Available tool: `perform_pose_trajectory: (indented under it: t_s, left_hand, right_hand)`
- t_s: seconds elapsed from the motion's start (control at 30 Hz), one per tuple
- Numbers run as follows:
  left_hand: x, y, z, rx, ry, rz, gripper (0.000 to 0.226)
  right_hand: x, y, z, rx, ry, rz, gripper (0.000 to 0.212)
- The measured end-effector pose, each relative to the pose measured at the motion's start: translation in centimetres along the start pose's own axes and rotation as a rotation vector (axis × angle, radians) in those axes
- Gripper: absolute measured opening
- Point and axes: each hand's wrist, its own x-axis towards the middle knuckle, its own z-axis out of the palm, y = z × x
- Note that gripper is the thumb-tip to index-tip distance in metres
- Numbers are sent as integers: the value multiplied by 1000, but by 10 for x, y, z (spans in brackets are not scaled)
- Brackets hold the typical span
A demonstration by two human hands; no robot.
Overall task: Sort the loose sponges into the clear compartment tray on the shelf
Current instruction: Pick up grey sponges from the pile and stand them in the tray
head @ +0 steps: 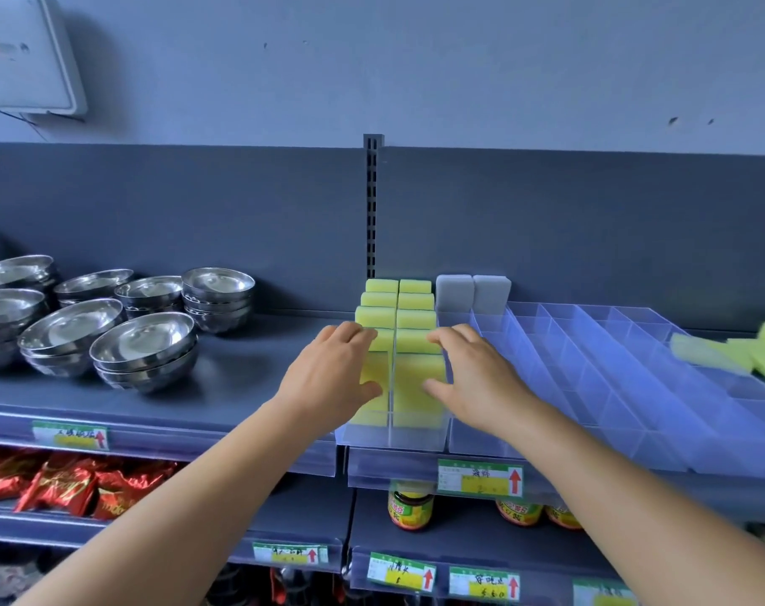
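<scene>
Yellow sponges [415,319] stand on edge in two neat rows inside the clear compartment tray [634,387], filling its two leftmost lanes from the back of the shelf [249,373] toward the front. The front sponge in each lane shows its broad yellow face through the clear plastic. Two grey sponges [472,293] stand side by side at the back of the next lanes to the right, against the dark back panel. The rest of the tray, stretching rightward, shows bare dividers. More loose yellow sponges [756,354] lie in a blurred heap at the far right, on or just beyond the tray's right end; which of the two cannot be told. The left hand [328,373] rests on the left lane, its fingers bent over the top of a sponge and its thumb against the front sponge's face, so its grip looks closed lightly on the sponges. The right hand [472,373] mirrors it on the right lane, fingers curled over the sponge tops and thumb stretched toward the front sponge; its grip likewise seems to hold them, though how firmly cannot be told. Left of the tray, stacks of steel bowls [144,352] sit on the same shelf. Green and yellow price tags [481,478] with red arrows hang on the shelf edges. Below are red foil packets [61,483] on the left and jars with yellow labels [410,509] under the tray.
</scene>
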Motion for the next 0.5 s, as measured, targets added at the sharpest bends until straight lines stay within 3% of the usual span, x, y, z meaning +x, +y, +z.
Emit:
perform_pose_trajectory:
  t_s: [0.5]
  left_hand:
    - [34,140,15,64,-48,331,61]
  right_hand:
    - [-69,106,-64,-191,0,190,66]
